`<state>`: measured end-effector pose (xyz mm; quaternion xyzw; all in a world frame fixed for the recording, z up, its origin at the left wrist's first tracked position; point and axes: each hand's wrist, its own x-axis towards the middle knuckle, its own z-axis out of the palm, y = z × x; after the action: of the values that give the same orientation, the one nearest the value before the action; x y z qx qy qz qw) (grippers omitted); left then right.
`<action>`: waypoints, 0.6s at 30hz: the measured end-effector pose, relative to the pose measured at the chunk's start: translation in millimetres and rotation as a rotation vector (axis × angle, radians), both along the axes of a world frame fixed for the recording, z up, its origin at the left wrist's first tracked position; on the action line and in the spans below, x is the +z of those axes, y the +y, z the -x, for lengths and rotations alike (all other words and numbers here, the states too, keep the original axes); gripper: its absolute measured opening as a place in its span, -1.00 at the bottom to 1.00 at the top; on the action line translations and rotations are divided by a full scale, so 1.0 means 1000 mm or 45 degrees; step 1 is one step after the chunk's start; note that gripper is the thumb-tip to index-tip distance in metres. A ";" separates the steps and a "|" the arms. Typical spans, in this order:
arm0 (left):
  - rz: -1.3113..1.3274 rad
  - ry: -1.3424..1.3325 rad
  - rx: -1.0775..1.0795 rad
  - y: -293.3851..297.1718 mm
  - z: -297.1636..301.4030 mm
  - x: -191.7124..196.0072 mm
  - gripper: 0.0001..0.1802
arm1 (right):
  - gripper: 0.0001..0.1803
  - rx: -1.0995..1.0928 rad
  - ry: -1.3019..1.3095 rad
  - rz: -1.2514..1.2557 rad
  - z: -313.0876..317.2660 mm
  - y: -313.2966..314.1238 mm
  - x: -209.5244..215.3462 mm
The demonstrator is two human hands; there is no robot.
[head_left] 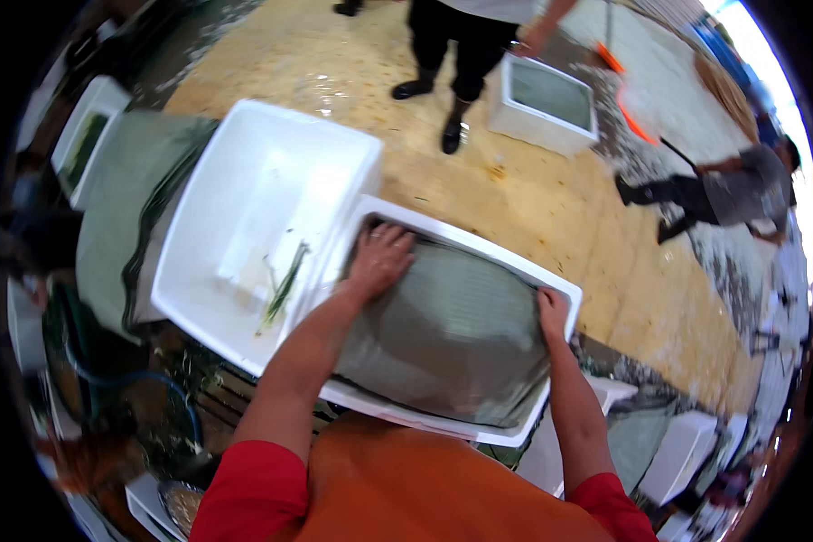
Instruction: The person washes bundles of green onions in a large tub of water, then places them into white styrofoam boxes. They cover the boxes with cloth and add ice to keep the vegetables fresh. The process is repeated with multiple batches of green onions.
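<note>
A white foam box [565, 291] stands in front of me with a grey-green sheet [447, 330] spread over its inside. My left hand [381, 259] lies on the sheet near the far left corner, its fingers outstretched and pressing along the edge. At the right wall, my right hand [552, 313] has its fingers closed at the sheet's edge, just inside the rim. Whatever lies under the sheet is hidden. Touching this box on the left is a larger white box [275, 172], which holds a few green stalks [285, 287].
A person in dark trousers [456, 45] stands beyond, next to another covered white box [546, 135]. Farther right, another person [741, 190] holds a long-handled tool. More green sheeting [135, 181] hangs at the left, near a blue hose [126, 379]. The yellowish floor [506, 208] looks wet.
</note>
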<state>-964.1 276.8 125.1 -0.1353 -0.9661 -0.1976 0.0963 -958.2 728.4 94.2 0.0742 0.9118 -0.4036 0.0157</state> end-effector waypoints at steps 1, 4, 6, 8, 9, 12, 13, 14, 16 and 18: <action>0.020 0.091 0.055 -0.004 -0.020 0.007 -0.56 | -0.70 0.017 0.025 -0.043 -0.002 -0.003 0.011; 0.065 -0.022 -0.018 -0.006 -0.108 0.021 -0.67 | -0.65 0.058 0.378 -0.394 -0.032 -0.041 0.043; 0.019 0.056 0.049 -0.016 -0.190 0.024 -0.62 | -0.66 0.195 0.311 -0.147 -0.056 -0.105 0.058; 0.068 0.075 0.105 -0.025 -0.279 0.019 -0.52 | -0.65 0.506 0.155 0.132 -0.088 -0.193 0.065; -0.041 -0.101 0.165 -0.027 -0.321 0.015 -0.49 | -0.64 0.736 0.141 0.205 -0.105 -0.245 0.064; -0.158 -0.338 0.414 -0.037 -0.451 0.002 -0.57 | -0.47 1.381 0.221 0.132 -0.147 -0.392 0.057; -0.294 -0.729 0.519 -0.045 -0.487 -0.005 -0.52 | -0.38 1.525 0.368 0.147 -0.161 -0.440 0.050; -0.486 -1.040 0.777 -0.049 -0.528 -0.008 -0.56 | -0.19 1.535 0.217 0.018 -0.180 -0.481 0.046; -0.560 -1.309 0.964 -0.064 -0.607 -0.020 -0.60 | 0.08 1.599 -0.077 -0.170 -0.217 -0.552 0.039; -0.737 -1.199 1.160 -0.076 -0.673 -0.031 -0.57 | -0.08 1.428 -0.077 -0.739 -0.258 -0.595 0.040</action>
<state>-290.6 201.1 94.2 0.4123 -0.7744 -0.4234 -0.2260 -699.8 133.3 134.1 -0.4025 0.8835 -0.0679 0.2300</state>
